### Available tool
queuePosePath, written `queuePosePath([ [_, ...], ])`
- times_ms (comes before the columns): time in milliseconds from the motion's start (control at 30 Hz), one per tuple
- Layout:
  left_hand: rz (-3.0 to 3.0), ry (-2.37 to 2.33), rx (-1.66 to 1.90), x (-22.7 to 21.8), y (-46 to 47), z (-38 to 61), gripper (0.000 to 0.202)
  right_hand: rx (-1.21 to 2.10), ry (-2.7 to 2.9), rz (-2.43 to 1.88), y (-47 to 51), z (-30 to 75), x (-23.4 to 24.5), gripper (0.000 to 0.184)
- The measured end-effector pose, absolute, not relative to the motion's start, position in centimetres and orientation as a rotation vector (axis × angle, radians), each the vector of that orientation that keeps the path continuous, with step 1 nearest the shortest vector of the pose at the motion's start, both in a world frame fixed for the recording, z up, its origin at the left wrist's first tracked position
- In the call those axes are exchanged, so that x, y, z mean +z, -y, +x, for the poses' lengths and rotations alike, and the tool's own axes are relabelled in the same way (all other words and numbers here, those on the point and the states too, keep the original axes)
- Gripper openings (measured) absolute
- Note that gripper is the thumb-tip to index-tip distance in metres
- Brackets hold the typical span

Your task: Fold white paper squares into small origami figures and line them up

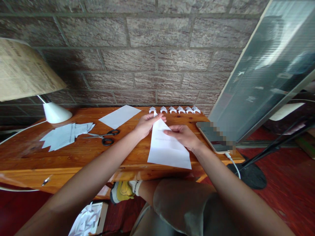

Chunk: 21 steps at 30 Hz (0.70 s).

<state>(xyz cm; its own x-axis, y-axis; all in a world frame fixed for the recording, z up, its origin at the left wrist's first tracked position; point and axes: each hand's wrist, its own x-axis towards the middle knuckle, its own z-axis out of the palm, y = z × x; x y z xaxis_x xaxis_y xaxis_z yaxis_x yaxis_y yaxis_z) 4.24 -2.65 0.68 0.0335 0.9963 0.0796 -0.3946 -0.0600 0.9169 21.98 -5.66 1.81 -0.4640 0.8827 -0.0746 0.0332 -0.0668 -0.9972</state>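
Two grips on a part-folded white paper sheet (pixel 167 150): by left hand (pixel 145 124) near tip, by right hand (pixel 185 135) at slanted edge.

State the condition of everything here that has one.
Held sheet: partly folded, in left hand and right hand.
Scissors: blades parted.
Loose sheet: flat.
Six paper figures: standing in a row.
Paper pieces: overlapping.
Touchscreen device: cable plugged in.
Drawer: looks shut.
Desk lamp: standing; lighting unclear.
Box: open, holding folded paper.
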Motion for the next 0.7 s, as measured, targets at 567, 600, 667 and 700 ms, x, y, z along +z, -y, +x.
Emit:
queuePosePath([
  [567, 0.947, -0.88, 1.278, 0.8, 2.3, 4.1, 0.043, 1.627, 1.517, -0.982, 5.7, 21.7, 1.5, 0.038],
  [600, 0.956, -0.876, 1.274, 0.8, 2.2, 3.9, 0.042, 1.628, 1.528, -0.987, 5.7, 21.7, 1.5, 0.037],
  [667, 0.985, -0.871, 1.282, 0.8, 2.3, 3.7, 0.039, 1.629, 1.547, -0.998, 5.6, 21.9, 1.4, 0.037],
  [700, 1.004, -0.869, 1.288, 0.8, 2.4, 3.7, 0.038, 1.629, 1.556, -0.998, 5.5, 22.0, 1.3, 0.037],
])
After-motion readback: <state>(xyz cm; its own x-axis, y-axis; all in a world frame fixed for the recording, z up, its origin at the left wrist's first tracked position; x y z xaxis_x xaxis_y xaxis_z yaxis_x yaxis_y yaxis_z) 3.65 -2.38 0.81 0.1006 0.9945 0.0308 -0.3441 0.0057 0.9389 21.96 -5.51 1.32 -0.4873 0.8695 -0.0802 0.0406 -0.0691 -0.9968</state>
